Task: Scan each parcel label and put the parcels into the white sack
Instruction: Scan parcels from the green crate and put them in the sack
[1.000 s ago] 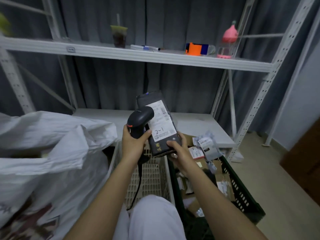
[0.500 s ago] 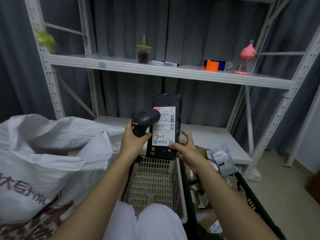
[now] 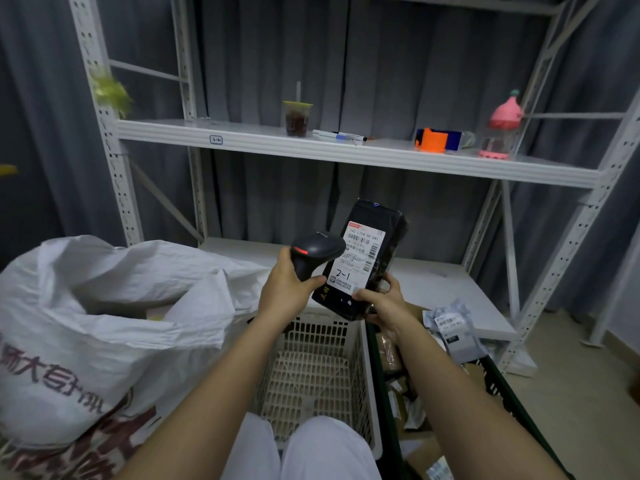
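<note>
Holding the black parcel [image 3: 367,261] upright above the cream basket [image 3: 311,375], the right hand [image 3: 381,303] has its fingers wrapped round the bottom end, white label [image 3: 356,258] facing up. Left hand [image 3: 287,289] grips the scanner [image 3: 317,254], its head right against the label. White sack [image 3: 104,323] sits off left, mouth open.
</note>
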Demonstrator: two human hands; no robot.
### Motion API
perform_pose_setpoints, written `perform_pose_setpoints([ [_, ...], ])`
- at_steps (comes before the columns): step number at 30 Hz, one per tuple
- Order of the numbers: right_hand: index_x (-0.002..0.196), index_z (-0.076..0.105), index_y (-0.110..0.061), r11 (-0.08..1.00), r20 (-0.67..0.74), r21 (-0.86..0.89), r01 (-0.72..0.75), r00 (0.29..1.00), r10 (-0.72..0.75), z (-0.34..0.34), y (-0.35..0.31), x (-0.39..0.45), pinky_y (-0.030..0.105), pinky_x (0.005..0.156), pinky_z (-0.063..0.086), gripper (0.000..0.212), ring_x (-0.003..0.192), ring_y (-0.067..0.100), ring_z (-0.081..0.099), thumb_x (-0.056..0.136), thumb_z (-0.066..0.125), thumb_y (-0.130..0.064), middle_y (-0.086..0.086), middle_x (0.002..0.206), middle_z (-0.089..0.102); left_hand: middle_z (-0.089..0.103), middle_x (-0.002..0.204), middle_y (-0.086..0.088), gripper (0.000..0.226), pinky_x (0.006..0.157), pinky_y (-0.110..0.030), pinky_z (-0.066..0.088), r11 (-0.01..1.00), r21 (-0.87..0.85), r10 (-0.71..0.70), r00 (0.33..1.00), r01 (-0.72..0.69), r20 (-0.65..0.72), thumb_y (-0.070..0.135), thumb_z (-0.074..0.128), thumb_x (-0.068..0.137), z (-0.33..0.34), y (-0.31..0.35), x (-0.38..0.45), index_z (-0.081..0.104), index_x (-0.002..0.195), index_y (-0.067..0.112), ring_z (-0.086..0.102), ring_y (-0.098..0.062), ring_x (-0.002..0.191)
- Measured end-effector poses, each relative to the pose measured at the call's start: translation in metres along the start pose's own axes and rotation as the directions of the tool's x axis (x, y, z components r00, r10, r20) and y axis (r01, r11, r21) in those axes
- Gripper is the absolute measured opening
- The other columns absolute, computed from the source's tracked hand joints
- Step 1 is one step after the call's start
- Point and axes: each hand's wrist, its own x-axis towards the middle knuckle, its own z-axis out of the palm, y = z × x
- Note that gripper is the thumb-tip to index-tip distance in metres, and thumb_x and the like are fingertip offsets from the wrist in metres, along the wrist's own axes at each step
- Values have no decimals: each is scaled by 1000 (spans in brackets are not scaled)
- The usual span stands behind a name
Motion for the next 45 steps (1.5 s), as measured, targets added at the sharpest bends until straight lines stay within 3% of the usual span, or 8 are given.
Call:
perform_pose_setpoints([
  [12, 143, 27, -25, 1000, 29, -8, 3, 1000, -2, -8, -2, 9, 38, 69, 55, 86, 100, 23, 63, 75, 70, 7, 10, 123, 60, 57, 123, -1, 60, 83, -34, 42, 995, 91, -51, 998, 49, 22, 30, 75, 81, 9, 9, 6, 39, 128, 17, 55, -24, 112],
  [24, 140, 33, -26, 996, 99, -68, 66, 993, -59, 6, -4, 3, 33, 71, 53, 79, 104, 20, 62, 77, 73, -1, 7, 123, 61, 57, 123, -1, 58, 86, -33, 42, 999, 46, -18, 999, 20, -46, 25, 77, 79, -5, 9, 3, 43, 125, 16, 54, -22, 113],
  [28, 141, 34, -28, 959, 212, -188, 214, 962, -173, 45, -16, -14, 22, 71, 54, 74, 104, 15, 61, 81, 74, -11, 1, 118, 61, 58, 117, 1, 51, 83, -33, 42, 1000, 19, 1, 984, 2, -179, 24, 79, 77, -47, 2, -3, 44, 114, 19, 54, -19, 106],
  [33, 145, 27, -31, 928, 336, -142, 343, 899, -281, 128, -30, -30, 17, 63, 54, 78, 98, 7, 61, 84, 74, -18, -2, 111, 60, 62, 110, 0, 49, 81, -35, 44, 999, 39, -22, 936, 38, -350, 24, 78, 78, -121, -21, -18, 43, 112, 21, 57, -21, 102],
  [37, 144, 26, -31, 874, 424, -151, 461, 829, -365, 205, -22, -31, 32, 93, 51, 80, 107, 1, 54, 82, 76, -19, -9, 122, 53, 61, 109, 3, 51, 87, -36, 47, 998, 5, -56, 885, 65, -462, 22, 77, 78, -175, -40, -36, 45, 118, 20, 58, -19, 105],
  [39, 148, 22, -29, 848, 521, -204, 490, 787, -329, 236, -12, -27, 37, 103, 45, 86, 125, 13, 49, 82, 76, -22, -4, 138, 49, 61, 114, 2, 54, 87, -35, 45, 996, 16, -70, 864, 90, -499, 22, 77, 78, -195, -47, -43, 45, 121, 20, 57, -18, 106],
  [42, 150, 25, -22, 730, 630, -493, 473, 773, -75, 260, 3, -20, 34, 102, 41, 81, 134, 25, 40, 85, 72, -34, 7, 150, 36, 61, 111, 0, 51, 83, -33, 44, 992, 20, -96, 844, 125, -527, 21, 78, 78, -211, -58, -49, 44, 117, 18, 58, -21, 105],
  [45, 138, 43, -22, 710, 566, -494, 502, 805, -176, 255, 13, -17, 29, 89, 42, 59, 119, 20, 48, 86, 70, -29, 8, 140, 43, 57, 108, 5, 49, 82, -32, 42, 991, 11, -110, 856, 134, -506, 21, 77, 78, -210, -62, -50, 44, 115, 19, 56, -19, 103],
])
